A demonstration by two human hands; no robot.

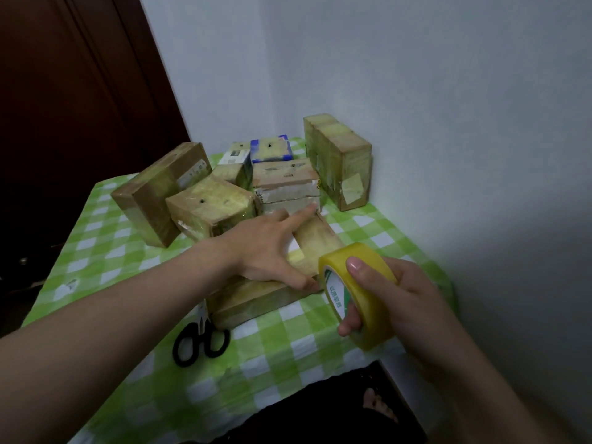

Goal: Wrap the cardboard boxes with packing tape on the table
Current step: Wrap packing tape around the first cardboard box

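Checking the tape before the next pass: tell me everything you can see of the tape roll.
The tape roll is a wide ring of glossy yellowish see-through packing tape on a white core printed in green. It stands on edge, tilted, by the near right corner of the flat box. The right hand grips it, fingers curled over rim and core.

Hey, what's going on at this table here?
The person's left hand presses flat on a cardboard box at the front of the table, while the right hand grips a yellow packing tape roll at the box's right end. Black scissors lie beside it; more taped boxes sit behind.
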